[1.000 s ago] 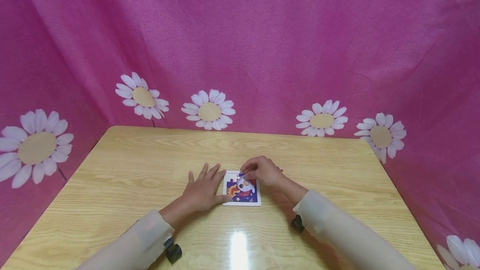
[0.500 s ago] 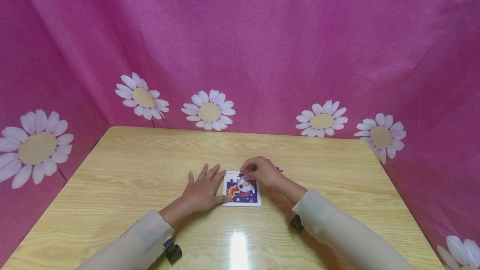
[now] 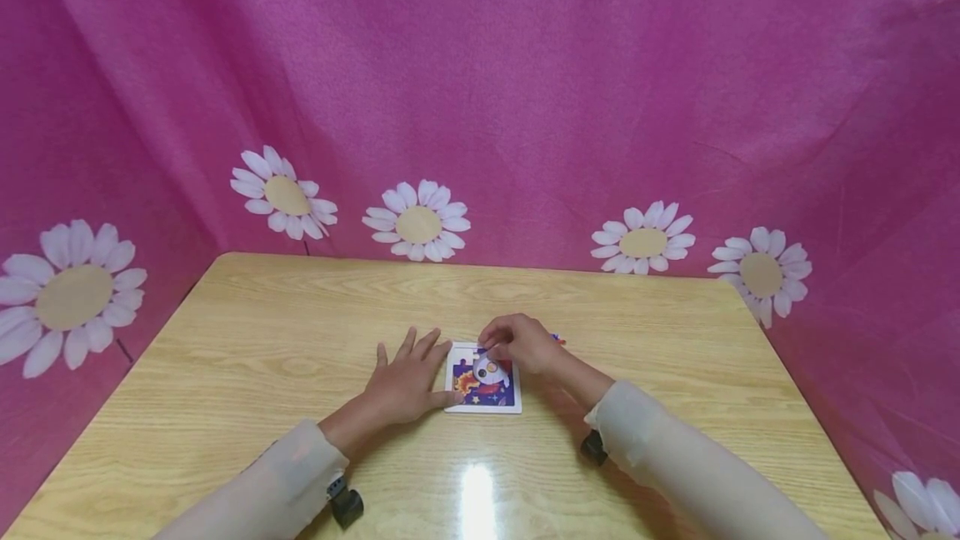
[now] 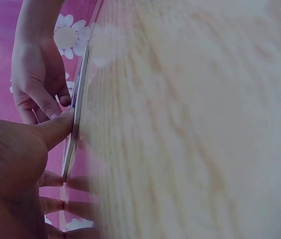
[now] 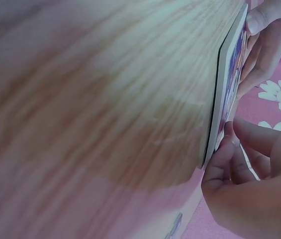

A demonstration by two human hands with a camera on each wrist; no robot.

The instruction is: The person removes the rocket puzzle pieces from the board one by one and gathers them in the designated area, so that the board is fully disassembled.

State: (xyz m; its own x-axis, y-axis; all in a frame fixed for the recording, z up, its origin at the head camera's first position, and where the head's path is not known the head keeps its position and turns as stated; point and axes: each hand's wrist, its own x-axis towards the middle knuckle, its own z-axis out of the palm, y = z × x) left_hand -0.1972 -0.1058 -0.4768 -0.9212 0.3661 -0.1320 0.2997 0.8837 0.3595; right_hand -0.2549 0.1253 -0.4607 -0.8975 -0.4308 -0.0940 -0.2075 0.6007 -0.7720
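A small square jigsaw puzzle (image 3: 491,394) in a white frame lies flat on the table; its picture is a rocket with flames on purple. The upper left of the tray shows bare white. My left hand (image 3: 405,386) lies spread on the table at the left, its thumb resting on the frame's lower left and its fingertips by the left edge. Over the upper right corner, my right hand (image 3: 525,344) pinches a puzzle piece with thumb and curled fingers, down at the board. The fingers mostly hide that piece. In the right wrist view the fingertips (image 5: 228,142) touch the board's surface.
A small red and blue piece (image 3: 558,339) lies on the wooden table (image 3: 300,298) just behind the right wrist. Pink cloth (image 3: 480,107) with white daisies hangs behind and at both sides. Black wrist cameras (image 3: 347,502) sit under the sleeves.
Hardly anything differs. The right hand shifts very slightly at the puzzle's upper right corner, and the left hand keeps its place.
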